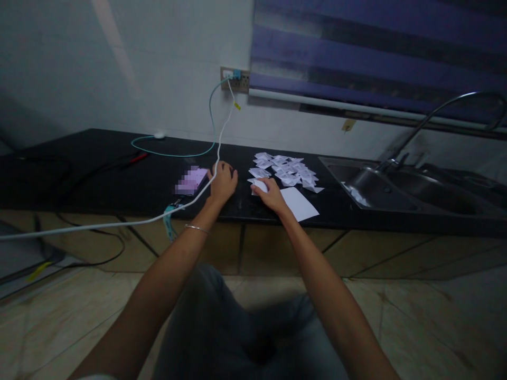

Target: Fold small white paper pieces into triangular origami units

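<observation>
My left hand (223, 183) rests palm down on the black counter, fingers curved and thumb apart, with nothing visible in it. Just left of it lies a phone (201, 176) with a lit pinkish screen, partly blurred out. A white charging cable crosses in front of that hand. My right hand (271, 193) grips a small folded white paper (260, 185) between thumb and fingers. Behind it, several folded paper pieces (291, 171) lie in a loose cluster. A stack or sheet of flat white paper (299, 205) sits at the counter's front edge, beside my right wrist.
A steel sink (370, 187) with a tall curved faucet (420, 124) is set into the counter on the right. The white cable (158, 217) runs from a wall outlet (235, 79) across to the left. A teal cable (178, 155) and a teal strap (169, 221) lie near the phone.
</observation>
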`<action>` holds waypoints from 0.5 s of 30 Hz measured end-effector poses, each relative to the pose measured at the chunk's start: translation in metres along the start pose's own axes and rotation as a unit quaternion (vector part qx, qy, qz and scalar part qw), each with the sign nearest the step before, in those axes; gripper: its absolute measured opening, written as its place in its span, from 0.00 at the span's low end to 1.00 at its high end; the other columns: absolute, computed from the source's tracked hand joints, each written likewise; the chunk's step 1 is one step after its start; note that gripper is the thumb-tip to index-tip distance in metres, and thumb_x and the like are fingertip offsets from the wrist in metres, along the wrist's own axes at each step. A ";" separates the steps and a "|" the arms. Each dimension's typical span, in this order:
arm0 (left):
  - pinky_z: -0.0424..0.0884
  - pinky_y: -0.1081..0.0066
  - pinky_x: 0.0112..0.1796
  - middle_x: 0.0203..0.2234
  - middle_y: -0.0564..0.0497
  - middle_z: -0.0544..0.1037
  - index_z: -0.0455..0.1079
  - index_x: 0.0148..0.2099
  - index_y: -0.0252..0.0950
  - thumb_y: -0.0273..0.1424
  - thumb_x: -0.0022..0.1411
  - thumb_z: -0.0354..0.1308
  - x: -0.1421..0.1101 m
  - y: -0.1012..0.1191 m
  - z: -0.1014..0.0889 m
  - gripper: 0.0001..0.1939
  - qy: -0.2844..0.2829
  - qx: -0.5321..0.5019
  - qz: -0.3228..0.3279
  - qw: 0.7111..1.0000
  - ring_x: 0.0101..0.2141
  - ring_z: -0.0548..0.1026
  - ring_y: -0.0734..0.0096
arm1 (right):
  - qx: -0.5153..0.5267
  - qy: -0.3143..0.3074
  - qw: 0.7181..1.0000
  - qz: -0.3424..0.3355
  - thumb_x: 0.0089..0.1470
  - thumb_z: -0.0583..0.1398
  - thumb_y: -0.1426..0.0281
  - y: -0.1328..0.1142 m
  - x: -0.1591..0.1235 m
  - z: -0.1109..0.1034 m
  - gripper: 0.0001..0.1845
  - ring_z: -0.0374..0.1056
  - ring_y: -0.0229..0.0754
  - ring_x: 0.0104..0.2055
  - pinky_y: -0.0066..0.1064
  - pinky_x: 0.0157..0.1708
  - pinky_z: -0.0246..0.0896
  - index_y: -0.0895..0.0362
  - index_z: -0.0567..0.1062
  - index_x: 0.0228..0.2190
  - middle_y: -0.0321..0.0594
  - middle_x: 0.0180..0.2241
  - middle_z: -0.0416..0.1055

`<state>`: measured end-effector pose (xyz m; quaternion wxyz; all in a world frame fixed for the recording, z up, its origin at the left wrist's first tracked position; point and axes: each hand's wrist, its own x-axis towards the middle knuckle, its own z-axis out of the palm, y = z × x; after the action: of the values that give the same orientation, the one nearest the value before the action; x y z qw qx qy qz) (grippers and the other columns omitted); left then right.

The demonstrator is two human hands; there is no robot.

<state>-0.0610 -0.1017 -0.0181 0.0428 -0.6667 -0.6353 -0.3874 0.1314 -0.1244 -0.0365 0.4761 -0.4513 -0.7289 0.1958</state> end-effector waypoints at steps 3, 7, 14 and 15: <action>0.67 0.62 0.51 0.44 0.39 0.75 0.70 0.46 0.34 0.38 0.72 0.43 -0.002 -0.001 -0.001 0.18 -0.064 -0.085 0.118 0.987 0.48 0.73 0.58 | -0.005 -0.011 1.000 -0.005 0.51 0.66 0.52 0.002 0.000 0.000 0.24 0.64 0.51 0.55 0.48 0.59 0.58 0.52 0.77 0.46 0.43 0.45 0.70; 0.68 0.69 0.38 0.31 0.49 0.76 0.69 0.36 0.36 0.44 0.72 0.41 -0.005 -0.005 -0.001 0.23 -0.231 -0.189 0.194 0.934 0.34 0.73 0.66 | -0.032 -0.044 0.998 -0.038 0.45 0.70 0.53 0.006 -0.001 0.002 0.32 0.63 0.53 0.56 0.48 0.58 0.59 0.53 0.75 0.50 0.45 0.46 0.68; 0.62 0.72 0.28 0.19 0.55 0.69 0.67 0.30 0.35 0.52 0.67 0.47 0.001 -0.015 0.005 0.26 -0.317 -0.374 0.118 0.863 0.23 0.66 0.73 | -0.061 -0.095 0.988 -0.105 0.49 0.68 0.55 0.009 -0.002 0.006 0.34 0.59 0.54 0.60 0.49 0.60 0.56 0.54 0.71 0.55 0.48 0.52 0.67; 0.62 0.73 0.27 0.19 0.55 0.69 0.67 0.30 0.35 0.52 0.65 0.50 0.003 -0.016 0.006 0.25 -0.328 -0.382 0.121 0.855 0.22 0.66 0.74 | -0.062 -0.100 0.987 -0.107 0.49 0.68 0.55 0.008 -0.002 0.006 0.34 0.59 0.54 0.60 0.49 0.60 0.56 0.55 0.71 0.55 0.48 0.52 0.67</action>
<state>-0.0724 -0.0933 -0.0274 -0.3796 -0.7907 -0.3284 -0.3504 0.1300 -0.1211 -0.0460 0.3898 -0.3775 -0.8279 0.1420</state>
